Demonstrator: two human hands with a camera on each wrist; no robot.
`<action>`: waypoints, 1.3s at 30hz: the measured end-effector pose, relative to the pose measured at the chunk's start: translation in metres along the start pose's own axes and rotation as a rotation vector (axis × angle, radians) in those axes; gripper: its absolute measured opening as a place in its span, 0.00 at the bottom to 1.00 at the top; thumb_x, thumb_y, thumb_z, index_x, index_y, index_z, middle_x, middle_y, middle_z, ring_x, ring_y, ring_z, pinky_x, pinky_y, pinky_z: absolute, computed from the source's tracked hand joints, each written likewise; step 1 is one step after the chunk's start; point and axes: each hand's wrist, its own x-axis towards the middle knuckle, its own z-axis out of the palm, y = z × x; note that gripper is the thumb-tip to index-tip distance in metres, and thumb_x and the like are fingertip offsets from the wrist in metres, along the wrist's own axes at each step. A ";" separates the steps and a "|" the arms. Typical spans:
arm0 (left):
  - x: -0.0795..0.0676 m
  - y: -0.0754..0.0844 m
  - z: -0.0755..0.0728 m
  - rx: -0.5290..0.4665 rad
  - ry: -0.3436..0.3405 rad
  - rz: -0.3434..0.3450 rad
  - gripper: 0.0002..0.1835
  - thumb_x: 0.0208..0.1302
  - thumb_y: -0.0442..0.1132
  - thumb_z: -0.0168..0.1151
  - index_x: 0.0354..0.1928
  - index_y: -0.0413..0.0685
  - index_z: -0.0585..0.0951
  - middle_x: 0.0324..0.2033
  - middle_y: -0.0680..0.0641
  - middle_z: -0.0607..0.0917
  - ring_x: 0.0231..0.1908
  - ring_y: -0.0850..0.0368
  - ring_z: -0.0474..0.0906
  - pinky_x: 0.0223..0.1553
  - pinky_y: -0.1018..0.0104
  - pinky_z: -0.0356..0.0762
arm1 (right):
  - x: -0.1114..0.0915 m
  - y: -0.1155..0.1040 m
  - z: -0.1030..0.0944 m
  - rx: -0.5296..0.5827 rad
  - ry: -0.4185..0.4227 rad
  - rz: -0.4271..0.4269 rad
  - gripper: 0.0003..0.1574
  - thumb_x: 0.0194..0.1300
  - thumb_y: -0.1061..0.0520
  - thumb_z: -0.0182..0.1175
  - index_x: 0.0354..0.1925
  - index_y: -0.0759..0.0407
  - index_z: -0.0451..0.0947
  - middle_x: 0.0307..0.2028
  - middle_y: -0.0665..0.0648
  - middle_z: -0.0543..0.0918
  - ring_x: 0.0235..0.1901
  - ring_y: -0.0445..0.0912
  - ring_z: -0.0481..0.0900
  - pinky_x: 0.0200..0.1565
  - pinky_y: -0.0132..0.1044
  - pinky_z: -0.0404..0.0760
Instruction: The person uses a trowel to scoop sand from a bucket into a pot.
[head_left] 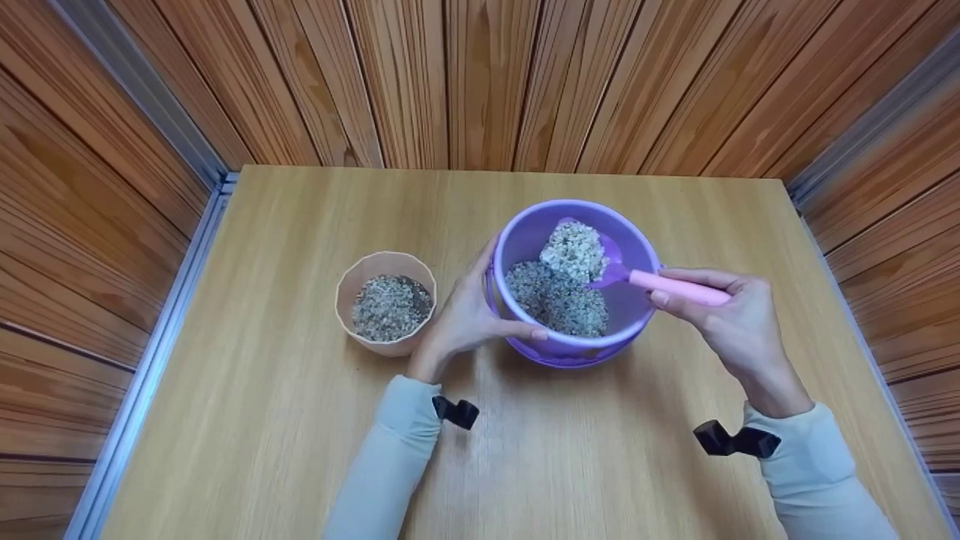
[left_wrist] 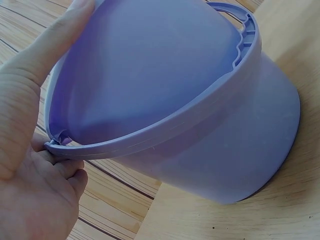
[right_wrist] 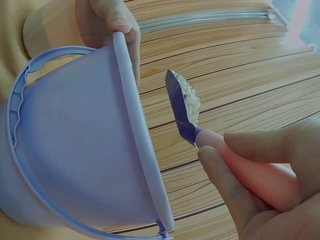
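Observation:
A purple bucket [head_left: 630, 225] stands on the table with grey gravel [head_left: 566, 307] in its bottom. My left hand [head_left: 472, 315] holds the bucket's left side, thumb over the near rim and fingers round the outside by the handle joint. My right hand [head_left: 739, 322] grips the pink handle of a toy shovel [head_left: 679, 287]. Heaped with pale gravel [head_left: 575, 251], the purple blade hangs over the bucket's mouth; in the right wrist view the blade [right_wrist: 176, 107] sits just above the rim, level, its load still on it. The bucket's handle [right_wrist: 16, 107] hangs down along its near side.
To the left of the bucket, close by my left wrist, a faceted beige pot [head_left: 386, 346] holds more grey gravel. The wooden table [head_left: 300, 450] is bounded by plank walls [head_left: 487, 82] at the back and sides, with metal rails [head_left: 142, 382] along the edges.

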 end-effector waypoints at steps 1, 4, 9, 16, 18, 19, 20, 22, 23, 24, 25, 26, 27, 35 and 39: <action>0.000 0.000 -0.001 0.009 -0.001 0.002 0.77 0.29 0.54 0.90 0.82 0.61 0.49 0.76 0.52 0.61 0.74 0.57 0.57 0.75 0.53 0.51 | 0.000 0.000 0.000 0.004 0.004 -0.001 0.27 0.56 0.57 0.78 0.51 0.68 0.85 0.39 0.53 0.90 0.38 0.44 0.87 0.39 0.29 0.85; 0.000 0.001 -0.002 0.043 -0.003 -0.007 0.77 0.30 0.55 0.90 0.82 0.56 0.48 0.77 0.49 0.59 0.75 0.55 0.55 0.76 0.53 0.50 | 0.000 -0.001 0.000 0.024 0.012 -0.004 0.26 0.55 0.58 0.78 0.51 0.69 0.85 0.38 0.54 0.90 0.37 0.44 0.88 0.39 0.29 0.85; -0.004 0.005 -0.008 0.099 0.021 -0.069 0.77 0.30 0.57 0.89 0.82 0.55 0.48 0.78 0.46 0.55 0.76 0.50 0.51 0.75 0.49 0.50 | 0.000 0.000 -0.001 0.045 0.004 0.001 0.26 0.56 0.59 0.78 0.51 0.70 0.85 0.38 0.54 0.90 0.37 0.44 0.88 0.40 0.29 0.85; -0.014 0.013 -0.025 0.119 0.066 -0.016 0.69 0.41 0.59 0.84 0.81 0.55 0.50 0.78 0.51 0.55 0.76 0.53 0.54 0.74 0.51 0.54 | 0.000 0.000 -0.001 0.036 -0.006 0.009 0.27 0.57 0.58 0.77 0.52 0.69 0.85 0.39 0.53 0.90 0.38 0.44 0.88 0.40 0.30 0.86; -0.018 0.015 -0.033 0.134 0.088 0.040 0.67 0.45 0.55 0.84 0.81 0.49 0.51 0.78 0.49 0.57 0.75 0.55 0.55 0.74 0.56 0.55 | 0.000 0.000 -0.001 0.037 -0.010 0.011 0.27 0.57 0.58 0.77 0.52 0.70 0.84 0.40 0.54 0.90 0.38 0.44 0.88 0.40 0.30 0.86; -0.020 0.016 -0.037 0.147 0.103 0.065 0.66 0.46 0.54 0.83 0.81 0.47 0.51 0.78 0.48 0.58 0.75 0.56 0.55 0.74 0.58 0.55 | 0.000 0.000 -0.001 0.038 -0.010 0.012 0.27 0.57 0.58 0.77 0.53 0.70 0.84 0.40 0.54 0.90 0.38 0.44 0.88 0.40 0.30 0.86; -0.022 0.016 -0.042 0.165 0.117 0.091 0.65 0.48 0.53 0.83 0.80 0.45 0.51 0.77 0.47 0.59 0.75 0.56 0.55 0.75 0.58 0.54 | 0.000 0.000 -0.001 0.035 -0.010 0.010 0.27 0.57 0.58 0.77 0.53 0.70 0.84 0.40 0.53 0.90 0.38 0.44 0.88 0.41 0.30 0.86; -0.028 0.016 -0.052 0.205 0.147 0.143 0.63 0.49 0.50 0.82 0.80 0.41 0.51 0.77 0.43 0.59 0.75 0.54 0.55 0.75 0.58 0.53 | 0.000 0.000 0.000 0.034 -0.009 0.010 0.28 0.57 0.57 0.77 0.53 0.69 0.84 0.41 0.54 0.90 0.39 0.45 0.88 0.41 0.30 0.86; -0.030 0.016 -0.057 0.226 0.164 0.162 0.63 0.49 0.49 0.82 0.79 0.40 0.52 0.77 0.42 0.60 0.75 0.53 0.55 0.76 0.57 0.52 | 0.000 0.000 0.000 0.035 -0.008 0.010 0.28 0.57 0.57 0.77 0.53 0.69 0.84 0.41 0.53 0.90 0.39 0.45 0.88 0.41 0.30 0.86; -0.033 0.016 -0.062 0.248 0.182 0.175 0.63 0.49 0.49 0.82 0.79 0.39 0.52 0.76 0.41 0.60 0.75 0.53 0.55 0.76 0.56 0.51 | 0.000 0.000 0.000 0.036 -0.006 0.010 0.27 0.57 0.57 0.77 0.53 0.69 0.84 0.41 0.53 0.90 0.39 0.45 0.88 0.41 0.30 0.86; -0.036 0.015 -0.068 0.268 0.197 0.185 0.63 0.49 0.49 0.83 0.79 0.39 0.51 0.76 0.40 0.60 0.75 0.52 0.54 0.76 0.56 0.51 | 0.000 0.000 0.000 0.038 -0.005 0.010 0.27 0.57 0.57 0.77 0.53 0.69 0.84 0.41 0.53 0.90 0.39 0.45 0.87 0.41 0.30 0.86; -0.039 0.014 -0.073 0.284 0.211 0.193 0.64 0.49 0.49 0.83 0.80 0.40 0.51 0.76 0.41 0.60 0.76 0.52 0.54 0.76 0.55 0.50 | 0.000 0.000 0.000 0.044 -0.006 0.009 0.27 0.57 0.58 0.77 0.53 0.69 0.84 0.41 0.53 0.90 0.39 0.45 0.87 0.41 0.30 0.86; -0.042 0.013 -0.078 0.299 0.225 0.195 0.64 0.48 0.49 0.83 0.80 0.40 0.51 0.76 0.41 0.60 0.75 0.51 0.55 0.76 0.55 0.50 | 0.000 0.000 0.001 0.051 -0.008 0.008 0.27 0.57 0.58 0.77 0.53 0.69 0.84 0.41 0.53 0.90 0.39 0.45 0.87 0.41 0.30 0.86; -0.068 -0.001 -0.117 0.309 0.276 0.014 0.69 0.42 0.53 0.86 0.81 0.56 0.49 0.78 0.53 0.55 0.77 0.51 0.48 0.75 0.42 0.46 | 0.001 0.000 0.007 0.156 -0.011 -0.027 0.24 0.54 0.64 0.78 0.49 0.73 0.85 0.37 0.57 0.90 0.36 0.45 0.89 0.39 0.31 0.86; -0.080 -0.012 -0.130 0.290 0.275 -0.160 0.69 0.40 0.57 0.85 0.81 0.68 0.48 0.79 0.58 0.51 0.78 0.51 0.44 0.74 0.37 0.46 | 0.001 0.000 0.008 0.143 -0.022 -0.031 0.25 0.55 0.63 0.77 0.50 0.72 0.84 0.38 0.57 0.90 0.37 0.46 0.89 0.40 0.31 0.86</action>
